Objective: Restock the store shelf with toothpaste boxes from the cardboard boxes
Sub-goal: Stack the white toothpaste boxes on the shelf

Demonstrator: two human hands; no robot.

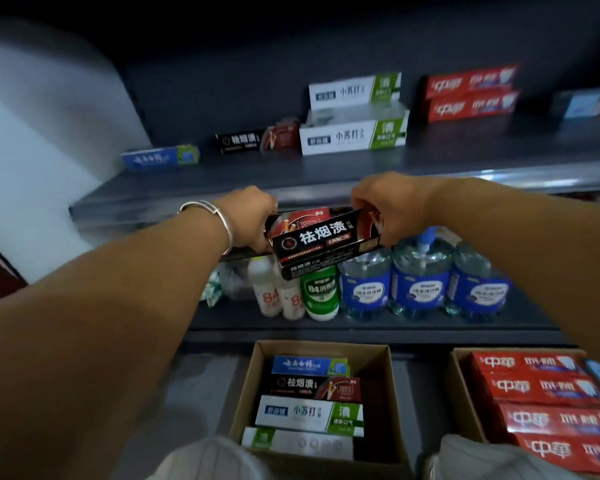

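The black box (pixel 323 242) of toothpaste sits in both our hands, held in the air just below the front edge of the shelf (pixel 430 161), above the bottles (pixel 420 282) on the lower shelf. We judge it light and fairly stiff, a thin card carton that would dent if squeezed hard at the middle, so the ends are the place to hold it. Our left hand (pixel 248 220) grips the left end, and its fingers seem to hold a second box tucked behind. Our right hand (pixel 388 209) pinches the right end from above, fingers curled over the top edge. Both arms reach forward, wrists bent down, the box tilted with its right end higher. Its match (pixel 257 140) lies on the shelf, left of the white boxes (pixel 352 136).
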